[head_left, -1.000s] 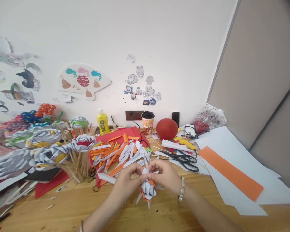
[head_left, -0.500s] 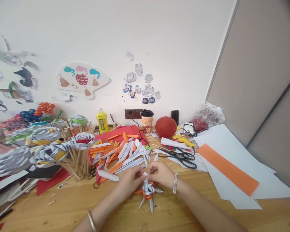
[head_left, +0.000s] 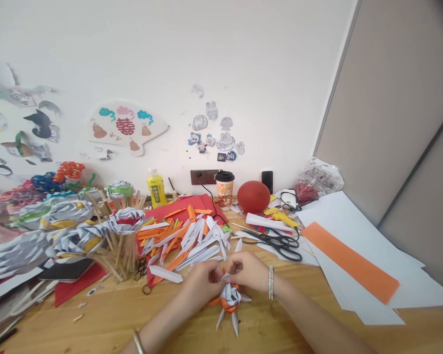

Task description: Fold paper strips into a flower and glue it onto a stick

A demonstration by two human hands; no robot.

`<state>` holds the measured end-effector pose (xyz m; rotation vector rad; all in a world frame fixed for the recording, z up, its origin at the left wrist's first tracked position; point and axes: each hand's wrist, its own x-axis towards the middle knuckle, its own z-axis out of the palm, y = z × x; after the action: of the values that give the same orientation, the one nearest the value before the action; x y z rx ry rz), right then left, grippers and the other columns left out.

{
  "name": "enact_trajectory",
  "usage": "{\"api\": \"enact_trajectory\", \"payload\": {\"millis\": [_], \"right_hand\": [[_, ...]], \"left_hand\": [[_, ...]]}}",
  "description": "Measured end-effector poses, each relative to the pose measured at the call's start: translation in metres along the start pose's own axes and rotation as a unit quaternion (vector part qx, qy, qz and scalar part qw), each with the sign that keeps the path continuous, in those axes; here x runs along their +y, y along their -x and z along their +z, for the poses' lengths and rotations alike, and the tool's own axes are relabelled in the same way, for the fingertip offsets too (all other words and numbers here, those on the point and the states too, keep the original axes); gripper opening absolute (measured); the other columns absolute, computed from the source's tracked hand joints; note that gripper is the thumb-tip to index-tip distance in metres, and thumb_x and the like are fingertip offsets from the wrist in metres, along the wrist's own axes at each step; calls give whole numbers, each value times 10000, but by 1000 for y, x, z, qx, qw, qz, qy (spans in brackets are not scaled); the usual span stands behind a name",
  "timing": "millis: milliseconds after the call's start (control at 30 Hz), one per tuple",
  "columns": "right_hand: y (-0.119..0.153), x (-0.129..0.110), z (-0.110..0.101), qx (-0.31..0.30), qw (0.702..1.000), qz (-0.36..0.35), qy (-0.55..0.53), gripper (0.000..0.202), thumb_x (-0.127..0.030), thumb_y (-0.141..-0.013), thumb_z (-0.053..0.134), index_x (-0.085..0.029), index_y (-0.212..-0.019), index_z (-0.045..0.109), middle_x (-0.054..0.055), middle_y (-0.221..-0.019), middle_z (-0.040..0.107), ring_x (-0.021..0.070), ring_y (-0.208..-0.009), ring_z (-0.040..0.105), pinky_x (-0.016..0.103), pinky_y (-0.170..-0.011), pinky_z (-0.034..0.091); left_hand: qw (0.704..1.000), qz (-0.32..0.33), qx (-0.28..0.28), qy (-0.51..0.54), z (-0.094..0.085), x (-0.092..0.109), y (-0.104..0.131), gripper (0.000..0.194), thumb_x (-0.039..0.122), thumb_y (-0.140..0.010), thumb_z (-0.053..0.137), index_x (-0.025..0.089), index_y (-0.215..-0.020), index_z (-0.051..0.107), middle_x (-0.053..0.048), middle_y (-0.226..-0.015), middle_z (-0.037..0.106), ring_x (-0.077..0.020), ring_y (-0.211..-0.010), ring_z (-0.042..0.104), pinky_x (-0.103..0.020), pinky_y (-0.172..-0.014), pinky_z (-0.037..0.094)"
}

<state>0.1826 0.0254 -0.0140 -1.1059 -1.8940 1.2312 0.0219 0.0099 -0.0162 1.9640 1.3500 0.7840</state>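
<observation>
A small folded paper flower, white in the middle with orange and white points sticking out, lies on the wooden table. At its upper edge, my left hand pinches a white paper strip from the left. My right hand closes its fingertips on the same part from the right. The fingers hide most of that strip. Beyond my hands spreads a pile of folded white and orange paper pieces.
Black scissors and a yellow glue gun lie to the right, near white sheets with an orange strip. Behind stand a cup, a red balloon and a yellow bottle. Paper flowers on sticks fill the left.
Both hands and the paper flower sit slightly lower and farther right in view. The whole scene has also shifted a little downward. Both hands still pinch at the flower's upper edge.
</observation>
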Motion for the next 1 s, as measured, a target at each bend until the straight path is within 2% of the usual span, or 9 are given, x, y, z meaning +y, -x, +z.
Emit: {"api": "enact_trajectory", "payload": {"millis": [133, 267, 333, 400, 500, 600, 700, 867, 1000], "right_hand": [[1, -2, 0, 58, 995, -44, 68, 88, -111, -594, 645, -161, -552, 585, -31, -565, 573, 111, -573, 528, 206, -532, 402], [-2, -1, -3, 72, 996, -52, 3, 73, -132, -615, 639, -158, -595, 573, -25, -602, 589, 119, -584, 552, 225, -561, 429], [-3, 0, -1, 71, 996, -46, -28, 81, -143, -621, 636, -156, -611, 557, -25, -606, 587, 121, -575, 557, 231, -559, 435], [-3, -1, 2, 77, 996, -52, -3, 76, -137, -627, 629, -160, -613, 559, -24, -613, 589, 121, -587, 557, 230, -571, 430], [0, -6, 6, 104, 986, -89, 91, 84, -107, -636, 612, -168, -590, 576, -22, -609, 582, 118, -603, 542, 225, -588, 411], [3, -10, 5, 108, 969, -168, 148, 119, -67, -638, 593, -170, -579, 580, -21, -610, 561, 124, -629, 532, 221, -594, 401], [3, -13, 1, 91, 951, -239, 175, 137, -52, -656, 575, -175, -596, 585, -17, -617, 558, 134, -666, 531, 228, -618, 405], [2, -11, 0, 67, 948, -216, 223, 214, -27, -660, 555, -189, -789, 609, 0, -709, 604, 141, -707, 555, 240, -651, 422], [0, -5, 3, 87, 917, -276, 273, 175, -21, -689, 507, -174, -663, 589, 16, -643, 579, 155, -680, 526, 249, -619, 418]], "left_hand": [[999, 16, 21, 25, -3, 8, 3, 133, 186, -608, 572, 162, -528, 468, 52, -504, 472, -92, -501, 415, -196, -483, 298], [971, -17, -46, 236, -13, 9, 2, 288, 423, -708, 543, 159, -824, 529, 12, -686, 551, -119, -617, 498, -225, -576, 374], [953, -37, -85, 289, -15, 6, 0, 368, 505, -737, 486, 153, -829, 536, 14, -686, 540, -106, -603, 479, -219, -573, 361], [953, -46, -116, 276, -13, 2, -3, 417, 548, -676, 542, 132, -684, 531, 47, -569, 464, -73, -503, 381, -195, -494, 289], [962, -50, -90, 253, -8, -4, -7, 471, 602, -610, 565, 136, -611, 493, 80, -495, 370, -58, -457, 287, -191, -452, 214], [968, -50, -49, 241, -3, -4, -7, 466, 604, -595, 568, 149, -600, 468, 70, -531, 399, -74, -498, 333, -194, -474, 252], [963, -76, -46, 256, -1, -3, -5, 430, 588, -639, 525, 167, -647, 437, 71, -558, 390, -83, -498, 349, -201, -477, 282], [985, -20, -24, 172, 0, -2, -6, 327, 495, -708, 463, 172, -657, 446, 52, -594, 407, -119, -582, 388, -231, -558, 325], [993, -19, 7, 116, -1, -1, -8, 268, 416, -731, 429, 185, -597, 402, 57, -565, 370, -123, -577, 369, -234, -562, 315]]}}
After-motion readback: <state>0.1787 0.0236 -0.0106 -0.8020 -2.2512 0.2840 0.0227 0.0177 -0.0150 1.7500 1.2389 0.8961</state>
